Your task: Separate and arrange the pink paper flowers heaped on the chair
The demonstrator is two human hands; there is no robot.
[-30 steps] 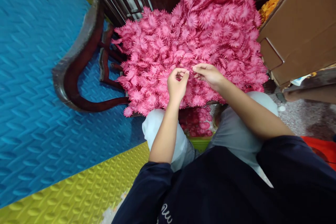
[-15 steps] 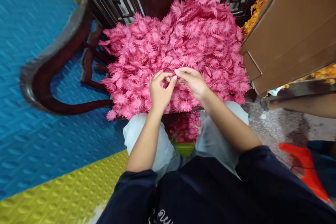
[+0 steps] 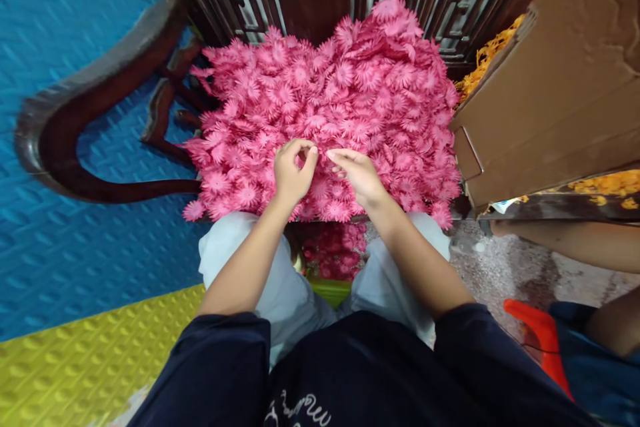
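Note:
A thick heap of pink artificial flower pieces (image 3: pixel 280 97) with narrow pointed petals covers the wooden seat before me. My left hand (image 3: pixel 294 170) is over the near middle of the heap, thumb and forefinger tips pressed together in a ring. Whatever that pinch holds, if anything, is too small to make out. Just to its right, my right hand (image 3: pixel 361 177) has its thumb and fingers drawn together and pointing left. Nothing nameable shows between those fingers. A small gap separates the fingertips of the two hands.
A dark curved wooden armrest (image 3: pixel 55 127) rises at left above blue matting (image 3: pixel 110 247). At right stands a cardboard box (image 3: pixel 560 93), with orange pieces (image 3: pixel 607 183) beside it. Another person's bare leg (image 3: pixel 565 243) reaches in from the right. More pink pieces (image 3: pixel 340 250) show below the seat.
My hands have moved apart; their fingertips met or nearly met before, and a gap shows between them now. The view has shifted slightly.

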